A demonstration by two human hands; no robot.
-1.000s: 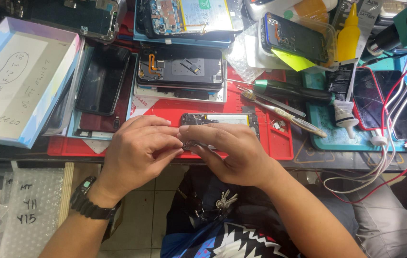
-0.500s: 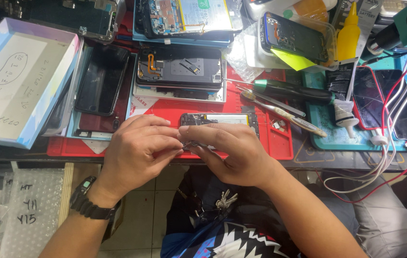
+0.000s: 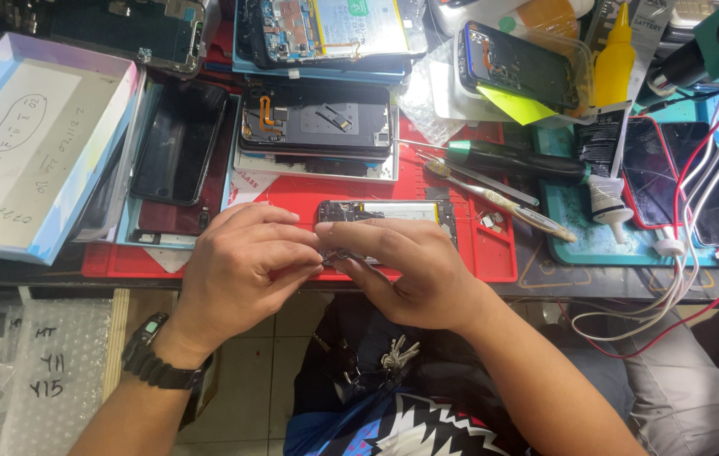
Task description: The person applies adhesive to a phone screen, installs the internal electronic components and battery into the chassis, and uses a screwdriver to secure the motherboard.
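Head view: opened phone (image 3: pixel 385 211) under both hands (image 3: pixel 326 262).

A shallow white cardboard box lid with pale blue and lilac edges (image 3: pixel 35 143) is lying tilted at the left end of the desk, overhanging its front edge. Just beside it, a black glass phone screen (image 3: pixel 175 142) is resting face up. A dismantled black phone with an orange flex cable (image 3: pixel 316 120) is sitting at the back edge of the red silicone work mat (image 3: pixel 494 253). A green-handled screwdriver (image 3: pixel 507 157) and a worn toothbrush (image 3: pixel 499 200) are lying across the mat's right side. A yellow squeeze bottle (image 3: pixel 614 61) is standing near the back right corner, and red and white cables (image 3: pixel 680 262) are trailing over the front right edge.
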